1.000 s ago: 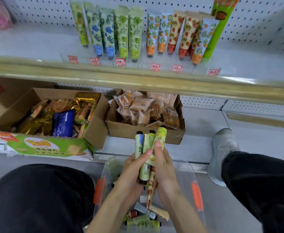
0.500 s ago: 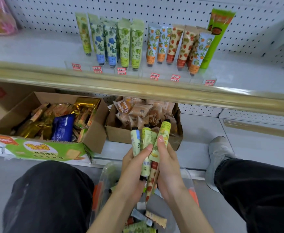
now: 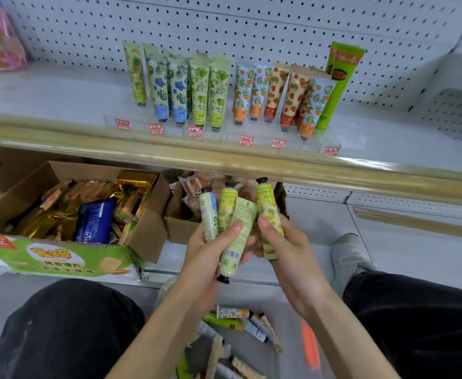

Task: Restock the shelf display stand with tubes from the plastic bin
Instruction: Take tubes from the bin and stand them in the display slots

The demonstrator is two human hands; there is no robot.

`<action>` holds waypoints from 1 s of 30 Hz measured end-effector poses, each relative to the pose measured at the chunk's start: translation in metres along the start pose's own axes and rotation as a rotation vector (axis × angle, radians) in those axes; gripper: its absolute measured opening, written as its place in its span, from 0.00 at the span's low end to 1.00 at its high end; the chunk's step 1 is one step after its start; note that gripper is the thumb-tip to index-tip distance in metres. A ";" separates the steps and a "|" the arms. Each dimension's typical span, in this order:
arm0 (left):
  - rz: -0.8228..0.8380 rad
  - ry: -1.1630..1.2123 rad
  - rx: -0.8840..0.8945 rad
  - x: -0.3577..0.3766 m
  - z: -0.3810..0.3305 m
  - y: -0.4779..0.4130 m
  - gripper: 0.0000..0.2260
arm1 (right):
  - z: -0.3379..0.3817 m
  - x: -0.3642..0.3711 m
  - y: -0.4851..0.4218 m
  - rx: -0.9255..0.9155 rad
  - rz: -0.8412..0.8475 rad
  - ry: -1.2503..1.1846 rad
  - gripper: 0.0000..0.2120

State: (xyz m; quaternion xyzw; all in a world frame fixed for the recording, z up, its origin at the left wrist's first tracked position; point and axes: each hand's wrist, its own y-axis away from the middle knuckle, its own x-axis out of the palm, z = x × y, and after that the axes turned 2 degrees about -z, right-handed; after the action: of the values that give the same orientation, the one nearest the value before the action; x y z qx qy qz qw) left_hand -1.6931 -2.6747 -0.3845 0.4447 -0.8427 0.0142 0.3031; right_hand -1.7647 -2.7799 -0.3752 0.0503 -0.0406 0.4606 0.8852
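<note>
The upper shelf backs onto pegboard and carries the clear display stand; its standing tubes are grouped by pattern, caps down so the prints face the aisle; the left end of the row looks thinner, which I judge is where matching stock belongs; on the shelf below sit two cardboard boxes of snacks, no part of this job; lowest, between the person's legs, the plastic bin holds the loose tubes in a jumble, within easy reach; both hands are raised above it, at about the level of the boxes; the left hand is curled round a fan of three tubes, two cap-up and the nearest one cap-down, apparently a reserve kept ready; the right hand grips a single yellow-flowered tube cap-up, parted from the fan, likely the next to be turned over and stood in the stand.
</note>
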 end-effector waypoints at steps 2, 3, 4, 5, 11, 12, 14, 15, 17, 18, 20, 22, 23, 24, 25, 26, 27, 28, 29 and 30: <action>0.027 0.007 0.006 0.002 -0.012 -0.003 0.19 | 0.016 -0.003 -0.003 -0.002 0.033 0.017 0.08; 0.037 0.009 0.015 0.003 -0.019 -0.004 0.19 | 0.025 -0.004 -0.004 -0.001 0.055 0.030 0.08; 0.048 0.004 0.032 0.004 -0.026 -0.007 0.19 | 0.035 -0.005 -0.006 -0.018 0.087 0.063 0.07; 0.061 -0.005 0.051 0.004 -0.034 -0.008 0.19 | 0.044 -0.004 -0.009 -0.050 0.124 0.119 0.06; 0.045 0.023 0.172 -0.010 -0.085 -0.017 0.17 | 0.098 0.022 -0.034 -0.195 0.148 0.304 0.12; 0.033 0.027 0.201 -0.015 -0.094 -0.017 0.17 | 0.107 0.028 -0.039 -0.211 0.146 0.328 0.12; 0.002 0.043 0.259 -0.027 -0.114 -0.018 0.19 | 0.126 0.038 -0.051 -0.258 0.156 0.412 0.12; -0.015 0.055 0.288 -0.032 -0.125 -0.019 0.19 | 0.135 0.045 -0.057 -0.284 0.162 0.455 0.13; -0.047 0.085 0.342 -0.046 -0.148 -0.026 0.18 | 0.153 0.060 -0.070 -0.326 0.177 0.507 0.13; -0.061 0.100 0.365 -0.053 -0.159 -0.032 0.18 | 0.163 0.068 -0.077 -0.348 0.192 0.526 0.12; -0.106 0.138 0.398 -0.067 -0.179 -0.044 0.20 | 0.182 0.086 -0.092 -0.380 0.244 0.563 0.07; -0.164 0.180 0.422 -0.084 -0.192 -0.056 0.20 | 0.202 0.105 -0.108 -0.411 0.307 0.612 0.05; -0.183 0.186 0.432 -0.093 -0.195 -0.061 0.20 | 0.211 0.115 -0.117 -0.435 0.321 0.649 0.05; -0.194 0.191 0.437 -0.101 -0.197 -0.066 0.20 | 0.219 0.125 -0.126 -0.468 0.321 0.697 0.05; -0.200 0.207 0.434 -0.109 -0.197 -0.069 0.20 | 0.226 0.135 -0.135 -0.501 0.310 0.751 0.05; -0.201 0.231 0.427 -0.117 -0.197 -0.073 0.21 | 0.230 0.145 -0.146 -0.534 0.299 0.813 0.06; -0.196 0.252 0.415 -0.123 -0.197 -0.076 0.22 | 0.234 0.156 -0.156 -0.565 0.286 0.890 0.07; -0.187 0.262 0.406 -0.128 -0.197 -0.079 0.22 | 0.236 0.166 -0.168 -0.598 0.268 0.985 0.08; -0.176 0.273 0.402 -0.131 -0.198 -0.082 0.21 | 0.237 0.176 -0.178 -0.630 0.242 1.085 0.10; -0.164 0.286 0.405 -0.133 -0.198 -0.085 0.20 | 0.236 0.185 -0.189 -0.659 0.219 1.180 0.13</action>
State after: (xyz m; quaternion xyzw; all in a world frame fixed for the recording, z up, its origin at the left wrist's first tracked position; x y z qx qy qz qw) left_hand -1.4736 -2.5694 -0.3138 0.5566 -0.7324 0.2207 0.3243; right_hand -1.5096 -2.7675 -0.1292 -0.4853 0.3056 0.4614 0.6769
